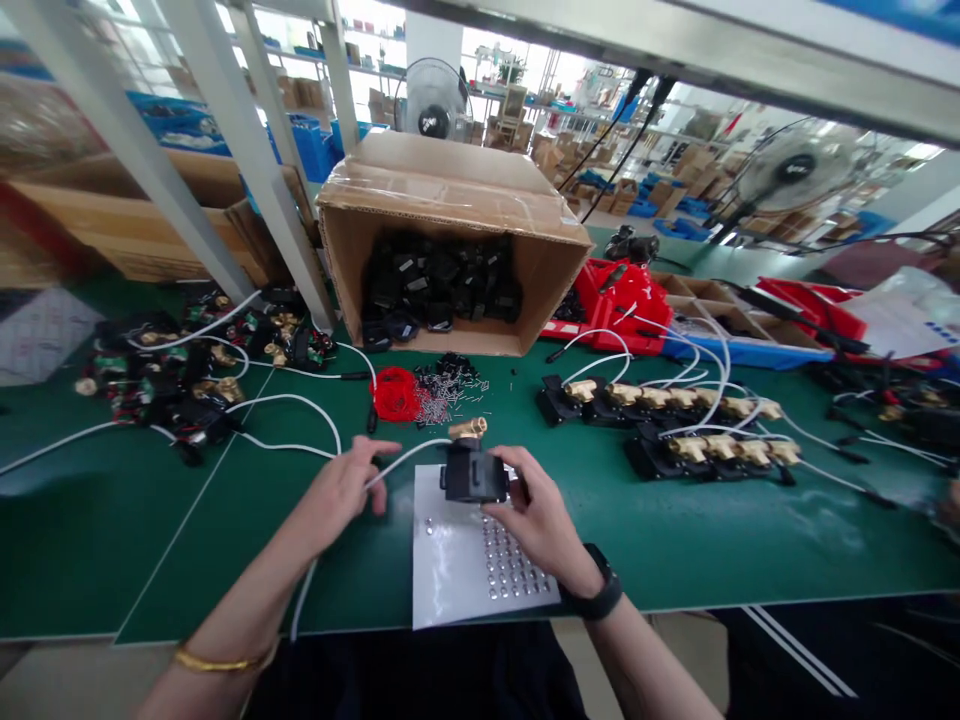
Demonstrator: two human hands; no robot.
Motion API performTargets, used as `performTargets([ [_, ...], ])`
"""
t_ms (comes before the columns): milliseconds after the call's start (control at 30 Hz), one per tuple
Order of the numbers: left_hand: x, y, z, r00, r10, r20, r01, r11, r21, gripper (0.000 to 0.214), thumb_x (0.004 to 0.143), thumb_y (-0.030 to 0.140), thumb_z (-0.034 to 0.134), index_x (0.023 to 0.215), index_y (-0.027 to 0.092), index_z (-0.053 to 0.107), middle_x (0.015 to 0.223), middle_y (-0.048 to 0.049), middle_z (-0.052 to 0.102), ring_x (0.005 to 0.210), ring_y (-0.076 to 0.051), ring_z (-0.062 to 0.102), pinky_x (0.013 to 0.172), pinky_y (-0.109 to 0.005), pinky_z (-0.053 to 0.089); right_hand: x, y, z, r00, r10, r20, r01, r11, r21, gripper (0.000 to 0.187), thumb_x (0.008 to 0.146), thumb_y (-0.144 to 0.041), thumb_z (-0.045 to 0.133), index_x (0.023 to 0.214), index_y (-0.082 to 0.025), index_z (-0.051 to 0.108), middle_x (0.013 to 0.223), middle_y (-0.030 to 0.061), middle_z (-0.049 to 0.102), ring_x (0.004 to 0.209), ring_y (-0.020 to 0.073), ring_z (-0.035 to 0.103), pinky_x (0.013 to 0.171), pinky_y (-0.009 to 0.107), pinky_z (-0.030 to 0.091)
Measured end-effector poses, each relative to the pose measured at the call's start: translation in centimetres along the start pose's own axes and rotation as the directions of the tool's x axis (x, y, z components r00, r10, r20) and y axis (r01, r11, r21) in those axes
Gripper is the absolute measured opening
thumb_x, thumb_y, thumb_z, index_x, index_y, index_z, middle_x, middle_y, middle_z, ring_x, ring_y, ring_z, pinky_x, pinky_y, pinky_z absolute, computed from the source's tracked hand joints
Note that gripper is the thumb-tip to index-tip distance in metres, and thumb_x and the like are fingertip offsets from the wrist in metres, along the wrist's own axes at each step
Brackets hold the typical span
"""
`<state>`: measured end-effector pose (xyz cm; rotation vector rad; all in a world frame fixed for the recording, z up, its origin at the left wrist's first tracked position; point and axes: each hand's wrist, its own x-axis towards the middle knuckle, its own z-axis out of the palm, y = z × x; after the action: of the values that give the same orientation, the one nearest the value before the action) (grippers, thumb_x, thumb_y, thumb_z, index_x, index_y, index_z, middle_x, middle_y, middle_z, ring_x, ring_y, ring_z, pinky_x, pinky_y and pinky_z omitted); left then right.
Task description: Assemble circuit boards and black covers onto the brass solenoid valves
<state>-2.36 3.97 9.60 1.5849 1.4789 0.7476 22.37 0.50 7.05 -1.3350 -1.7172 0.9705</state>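
Note:
My right hand (536, 510) grips a black valve actuator (474, 475) by its right side, above a white sheet. A brass fitting (469, 428) sticks out at its far side. From the actuator a white cable (409, 458) runs left into my left hand (346, 495), where it passes between the fingers and comes out below the wrist. The index finger of that hand is stretched out. Under the actuator, the white sheet (442, 590) bears rows of small shiny round pieces (514, 560), partly hidden by my right hand.
An open carton (457, 165) of black housings (442, 285) stands behind loose screws (446, 395) and a red mesh (396, 394). Finished-looking brass-fitted units (709, 450) line up at right; opened units with wires (150, 370) lie at left. Red bins (626, 300) stand behind.

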Motion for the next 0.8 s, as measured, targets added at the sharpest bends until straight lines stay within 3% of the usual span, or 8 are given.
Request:
performTargets([
  [133, 2.0, -0.1, -3.2, 0.990, 0.028, -0.140, 0.031, 0.916, 0.401, 0.042, 0.090, 0.044, 0.027, 0.094, 0.020, 0.061, 0.067, -0.0020, 0.063, 0.065, -0.021, 0.059, 0.057, -0.029, 0.041, 0.5, 2.6, -0.2, 0.948, -0.257, 0.189, 0.316, 0.688, -0.653, 0.040, 0.083, -0.006, 0.042, 0.118, -0.020, 0.053, 0.118, 0.0139, 0.052, 0.083, 0.0197, 0.059, 0.064, 0.029, 0.049],
  [200, 3.2, 0.0, -3.2, 0.983, 0.115, -0.145, -0.026, 0.863, 0.505, 0.037, 0.090, 0.040, 0.029, 0.097, 0.021, 0.060, 0.078, -0.0040, 0.066, 0.074, -0.023, 0.061, 0.064, -0.031, 0.042, 0.4, 3.5, 0.1, 0.917, -0.278, 0.285, 0.394, 0.534, -0.748, 0.041, 0.084, -0.004, 0.040, 0.120, -0.019, 0.052, 0.117, 0.0152, 0.054, 0.077, 0.0180, 0.060, 0.062, 0.028, 0.050],
  [300, 4.8, 0.9, -2.1, 0.944, 0.313, -0.101, -0.213, 0.817, 0.536, 0.034, 0.089, 0.035, 0.032, 0.096, 0.019, 0.061, 0.096, -0.0082, 0.066, 0.090, -0.026, 0.058, 0.078, -0.036, 0.042, -0.7, 3.7, 0.4, 0.879, -0.285, 0.383, 0.474, 0.429, -0.769, 0.043, 0.084, -0.004, 0.039, 0.124, -0.018, 0.048, 0.117, 0.0164, 0.055, 0.075, 0.0188, 0.061, 0.060, 0.029, 0.051],
  [400, 6.9, 2.1, -0.2, 0.920, 0.390, 0.026, -0.354, 0.802, 0.481, 0.028, 0.088, 0.028, 0.038, 0.095, 0.019, 0.063, 0.101, -0.0077, 0.065, 0.095, -0.025, 0.057, 0.084, -0.037, 0.040, -2.5, 3.1, 0.1, 0.855, -0.302, 0.422, 0.519, 0.469, -0.714, 0.043, 0.086, -0.007, 0.040, 0.127, -0.017, 0.045, 0.118, 0.0162, 0.056, 0.074, 0.0199, 0.062, 0.056, 0.029, 0.051],
  [500, 9.7, 2.8, 2.3, 0.902, 0.366, 0.230, -0.431, 0.795, 0.427, 0.018, 0.082, 0.021, 0.048, 0.086, 0.022, 0.065, 0.089, -0.0031, 0.068, 0.085, -0.021, 0.061, 0.077, -0.031, 0.043, -2.7, 2.8, -0.6, 0.881, -0.355, 0.314, 0.474, 0.656, -0.587, 0.034, 0.089, -0.016, 0.041, 0.121, -0.020, 0.051, 0.113, 0.0124, 0.060, 0.081, 0.0190, 0.063, 0.061, 0.028, 0.051],
  [600, 12.2, 2.5, 5.0, 0.880, 0.332, 0.339, -0.458, 0.781, 0.425, 0.005, 0.072, 0.018, 0.062, 0.074, 0.021, 0.065, 0.073, -0.0006, 0.066, 0.073, -0.018, 0.061, 0.066, -0.027, 0.043, 0.3, 3.0, -1.5, 0.984, -0.180, 0.004, 0.160, 0.863, -0.479, 0.024, 0.091, -0.020, 0.039, 0.101, -0.019, 0.061, 0.096, 0.0079, 0.065, 0.087, 0.0172, 0.061, 0.074, 0.028, 0.049],
  [667, 13.5, 2.0, 6.5, 0.875, 0.295, 0.383, -0.455, 0.772, 0.445, 0.005, 0.070, 0.020, 0.067, 0.072, 0.018, 0.063, 0.070, -0.0007, 0.064, 0.071, -0.016, 0.060, 0.066, -0.028, 0.044, 3.5, 3.4, -2.0, 0.987, -0.001, -0.162, -0.075, 0.884, -0.462, 0.019, 0.089, -0.021, 0.044, 0.097, -0.017, 0.061, 0.092, 0.0074, 0.065, 0.087, 0.0176, 0.061, 0.078, 0.028, 0.047],
  [800, 14.7, 1.3, 8.2, 0.874, 0.233, 0.426, -0.436, 0.763, 0.477, 0.018, 0.080, 0.029, 0.060, 0.074, 0.013, 0.059, 0.075, -0.0004, 0.061, 0.072, -0.014, 0.058, 0.070, -0.033, 0.048, 9.1, 4.4, -1.9, 0.978, 0.111, -0.178, -0.186, 0.849, -0.494, 0.014, 0.079, -0.020, 0.060, 0.092, -0.018, 0.061, 0.087, 0.0049, 0.062, 0.083, 0.0193, 0.060, 0.073, 0.028, 0.044],
])
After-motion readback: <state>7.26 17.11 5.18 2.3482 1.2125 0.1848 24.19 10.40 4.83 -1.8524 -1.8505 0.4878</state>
